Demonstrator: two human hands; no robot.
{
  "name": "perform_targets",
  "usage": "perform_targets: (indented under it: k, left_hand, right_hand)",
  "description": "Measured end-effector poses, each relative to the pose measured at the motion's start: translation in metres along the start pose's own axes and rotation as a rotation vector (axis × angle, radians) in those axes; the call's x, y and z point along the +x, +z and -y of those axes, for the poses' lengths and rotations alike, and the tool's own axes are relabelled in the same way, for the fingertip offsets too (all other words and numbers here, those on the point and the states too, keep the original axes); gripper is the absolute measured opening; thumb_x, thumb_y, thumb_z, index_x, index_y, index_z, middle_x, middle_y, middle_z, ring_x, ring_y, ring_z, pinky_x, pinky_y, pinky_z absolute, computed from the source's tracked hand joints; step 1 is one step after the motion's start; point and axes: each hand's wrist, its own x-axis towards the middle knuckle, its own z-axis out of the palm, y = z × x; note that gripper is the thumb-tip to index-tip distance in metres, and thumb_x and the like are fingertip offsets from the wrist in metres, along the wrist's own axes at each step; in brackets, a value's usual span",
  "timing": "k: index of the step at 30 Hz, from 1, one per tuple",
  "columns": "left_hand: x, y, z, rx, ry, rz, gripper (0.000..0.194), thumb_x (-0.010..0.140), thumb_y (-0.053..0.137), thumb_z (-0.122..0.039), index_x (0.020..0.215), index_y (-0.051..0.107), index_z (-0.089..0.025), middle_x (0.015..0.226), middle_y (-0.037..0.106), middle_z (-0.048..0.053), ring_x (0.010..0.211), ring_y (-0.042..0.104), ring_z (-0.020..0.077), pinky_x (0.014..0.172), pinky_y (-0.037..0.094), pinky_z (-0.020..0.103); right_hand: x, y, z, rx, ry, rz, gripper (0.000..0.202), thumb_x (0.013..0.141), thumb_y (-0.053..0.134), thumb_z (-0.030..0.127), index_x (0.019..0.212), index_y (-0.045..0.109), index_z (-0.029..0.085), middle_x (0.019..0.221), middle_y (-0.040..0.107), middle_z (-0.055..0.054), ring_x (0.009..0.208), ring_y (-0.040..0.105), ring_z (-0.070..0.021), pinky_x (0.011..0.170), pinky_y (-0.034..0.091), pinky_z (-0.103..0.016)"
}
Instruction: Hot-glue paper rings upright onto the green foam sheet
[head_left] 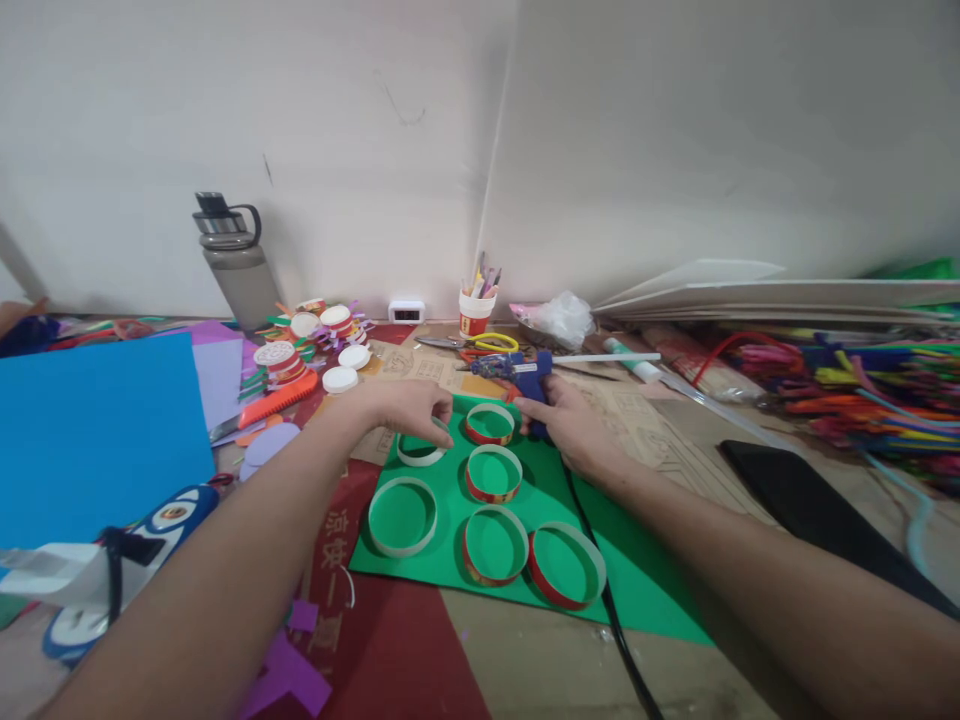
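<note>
My left hand point(420, 408) is over the upper left of a green sheet point(450, 572), fingers curled and pinching the rim of a white-edged paper ring point(421, 461). In my right hand point(566, 420) is a blue hot glue gun point(531, 375), its nozzle pointing left and a white glue stick point(611, 357) sticking out of its back. Several more rings stand on the sheet: a white one point(402, 517) at the left, and red-and-white ones point(495, 545) in the middle, with another point(567, 566) at the lower right. The gun's black cord point(611, 610) crosses the sheet.
Behind stand a water bottle point(236, 260), small decorated cups point(281, 362), a white clock point(406, 312), a pen cup point(475, 312) and yellow-handled scissors point(495, 342). Blue card point(97, 430) and a tape dispenser point(169, 520) lie left; colourful pipe cleaners point(862, 390) and a black object point(817, 510) right.
</note>
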Motion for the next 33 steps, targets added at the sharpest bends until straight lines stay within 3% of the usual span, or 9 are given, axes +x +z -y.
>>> perform_targets:
  k: [5,8,11,14,17,25,29,33]
  left_hand:
    - [-0.001,-0.001,0.000,0.000,0.007,-0.005,0.043,0.072,0.064,-0.054,0.099,0.065,-0.020,0.104,0.068,0.005,0.090,0.060,0.0203,0.073,0.043,0.027]
    - [-0.002,-0.001,0.009,-0.057,-0.003,-0.103,0.047,0.078,0.057,-0.059,0.102,0.066,-0.019,0.105,0.069,0.006,0.090,0.061,0.0203,0.073,0.043,0.027]
    - [-0.005,-0.003,0.020,-0.024,-0.166,-0.219,0.041,0.087,0.048,-0.052,0.094,0.066,-0.016,0.094,0.072,0.008,0.082,0.062,0.0195,0.068,0.042,0.026]
    - [-0.008,-0.004,0.027,-0.021,-0.317,-0.079,0.027,0.083,0.054,-0.040,0.085,0.066,-0.016,0.074,0.072,0.006,0.067,0.062,0.0178,0.061,0.042,0.026]
    - [-0.009,-0.004,0.025,-0.109,-0.328,-0.014,0.018,0.078,0.057,-0.030,0.081,0.068,-0.016,0.067,0.071,0.005,0.062,0.063,0.0173,0.060,0.044,0.025]
    - [0.001,0.001,0.011,-0.117,-0.333,-0.166,0.018,0.075,0.055,-0.018,0.083,0.071,-0.015,0.082,0.076,0.007,0.070,0.068,0.0161,0.063,0.048,0.022]
    - [0.007,0.005,0.020,-0.318,-0.282,-0.223,0.028,0.077,0.050,-0.015,0.097,0.069,-0.014,0.091,0.076,0.008,0.075,0.070,0.0164,0.064,0.051,0.022]
    - [0.003,0.004,0.028,-0.340,-0.374,-0.231,0.014,0.078,0.054,-0.018,0.081,0.067,-0.014,0.079,0.074,0.007,0.068,0.070,0.0160,0.061,0.052,0.020]
  right_hand:
    - [-0.003,0.000,0.005,0.005,-0.006,-0.004,0.023,0.072,0.069,0.032,0.087,0.055,0.022,0.064,0.060,0.005,0.053,0.054,-0.0138,0.056,0.043,-0.030]
    - [-0.003,0.000,0.005,0.010,-0.014,-0.004,0.022,0.072,0.069,0.032,0.085,0.054,0.022,0.059,0.058,0.005,0.052,0.054,-0.0148,0.056,0.042,-0.030]
    - [-0.001,0.000,0.002,0.023,-0.029,-0.007,0.023,0.071,0.068,0.033,0.086,0.055,0.022,0.059,0.058,0.005,0.053,0.054,-0.0153,0.057,0.042,-0.031]
    - [0.002,0.000,-0.005,0.016,-0.049,-0.051,0.024,0.069,0.068,0.032,0.088,0.056,0.022,0.066,0.062,0.003,0.059,0.055,-0.0159,0.061,0.044,-0.031]
    - [0.006,-0.001,-0.014,-0.023,-0.058,-0.117,0.024,0.067,0.069,0.032,0.085,0.058,0.021,0.070,0.063,0.002,0.066,0.057,-0.0179,0.066,0.045,-0.032]
    - [-0.005,-0.004,-0.022,-0.027,-0.004,-0.165,0.024,0.068,0.071,0.036,0.084,0.059,0.023,0.069,0.064,0.000,0.067,0.059,-0.0202,0.062,0.044,-0.032]
    - [-0.027,-0.006,-0.010,-0.029,0.082,-0.165,0.022,0.068,0.072,0.034,0.082,0.059,0.023,0.069,0.064,0.000,0.067,0.059,-0.0202,0.061,0.044,-0.032]
    - [-0.038,-0.008,-0.001,0.062,0.102,-0.133,0.022,0.066,0.072,0.031,0.083,0.060,0.024,0.075,0.067,-0.001,0.071,0.061,-0.0211,0.066,0.048,-0.034]
